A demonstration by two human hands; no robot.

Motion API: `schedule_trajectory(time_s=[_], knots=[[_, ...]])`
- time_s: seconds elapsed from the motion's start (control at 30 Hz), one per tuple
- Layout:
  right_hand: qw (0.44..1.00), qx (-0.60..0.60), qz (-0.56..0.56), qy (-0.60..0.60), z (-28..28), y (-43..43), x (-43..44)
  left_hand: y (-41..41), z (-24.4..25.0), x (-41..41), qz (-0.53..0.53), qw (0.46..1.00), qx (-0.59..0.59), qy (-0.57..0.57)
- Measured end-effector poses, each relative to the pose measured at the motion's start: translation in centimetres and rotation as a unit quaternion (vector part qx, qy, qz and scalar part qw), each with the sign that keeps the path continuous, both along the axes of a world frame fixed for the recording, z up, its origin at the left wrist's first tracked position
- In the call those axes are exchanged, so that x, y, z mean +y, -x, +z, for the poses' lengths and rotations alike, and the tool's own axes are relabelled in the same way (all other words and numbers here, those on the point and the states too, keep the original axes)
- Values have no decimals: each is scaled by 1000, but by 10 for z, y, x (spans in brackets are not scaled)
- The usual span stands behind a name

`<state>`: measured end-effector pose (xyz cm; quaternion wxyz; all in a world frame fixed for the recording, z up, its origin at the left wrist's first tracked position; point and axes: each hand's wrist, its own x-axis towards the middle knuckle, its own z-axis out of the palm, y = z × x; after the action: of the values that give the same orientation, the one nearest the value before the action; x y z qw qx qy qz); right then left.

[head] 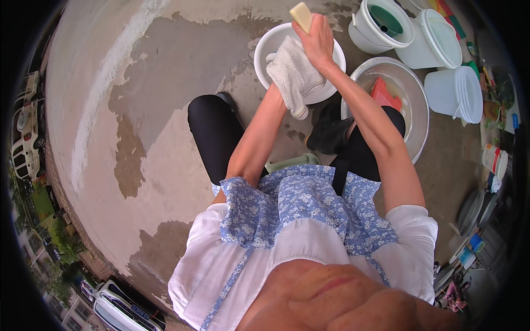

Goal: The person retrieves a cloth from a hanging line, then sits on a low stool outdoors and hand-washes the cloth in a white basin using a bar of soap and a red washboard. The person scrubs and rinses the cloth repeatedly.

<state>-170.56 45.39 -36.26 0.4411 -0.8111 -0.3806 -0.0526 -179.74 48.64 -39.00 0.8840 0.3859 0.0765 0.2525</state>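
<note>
A pale yellow bar, apparently soap point(301, 16), is gripped in my right hand point(319, 43), beyond the cloth and above the far right part of a white basin point(261, 62). A white terry cloth point(290, 68) is draped over my left hand, which it hides; my left forearm point(267, 118) comes out from under it. The cloth is bunched over the basin, and one end hangs outside the near rim. My right wrist is close to the cloth's right side. What lies in the basin under the cloth is mostly hidden.
Right of the basin stands a large metal basin point(421, 120) with a red ridged board point(385, 96) in water. Several white buckets point(451, 91) stand beyond it. My shoes and knees flank the near side. A green stool edge point(292, 162) shows beneath me. The concrete floor has wet patches.
</note>
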Motion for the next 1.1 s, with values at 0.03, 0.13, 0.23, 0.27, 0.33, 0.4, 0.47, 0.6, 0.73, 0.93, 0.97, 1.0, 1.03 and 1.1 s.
schedule_trajectory(time_s=[0.03,0.13,0.23,0.27,0.33,0.4,0.47,0.6,0.73,0.93,0.97,1.0,1.03,1.1], knots=[[997,4,63,-41,10,46,-2,8,1,7,13,1000,16,0],[977,-48,205,-38,24,85,-8,25,-17,32,-86,979,41,-180],[994,-72,81,26,3,28,0,24,33,25,-147,729,258,-616],[997,-39,-15,60,3,0,3,22,35,22,-109,735,261,-617],[1000,4,-16,26,12,1,4,21,25,20,-40,804,253,-537],[991,-31,109,-72,20,58,-5,24,-1,25,-2,954,151,-258],[975,-61,187,-98,30,85,-7,28,-12,31,-19,1000,10,-8],[990,-69,102,67,3,35,4,23,-9,8,15,997,60,-40],[998,10,-36,47,2,-17,-1,24,19,9,21,904,183,-385],[979,-16,201,-35,38,35,-28,29,22,26,48,842,232,-485],[979,-27,203,-10,41,52,-30,27,7,29,39,948,164,-271],[979,-39,201,17,48,72,-31,26,-4,27,27,990,102,-95],[978,-50,199,42,53,90,-30,27,-10,27,5,999,49,23],[981,-41,178,60,47,96,-30,23,-16,19,-44,986,-18,158]])
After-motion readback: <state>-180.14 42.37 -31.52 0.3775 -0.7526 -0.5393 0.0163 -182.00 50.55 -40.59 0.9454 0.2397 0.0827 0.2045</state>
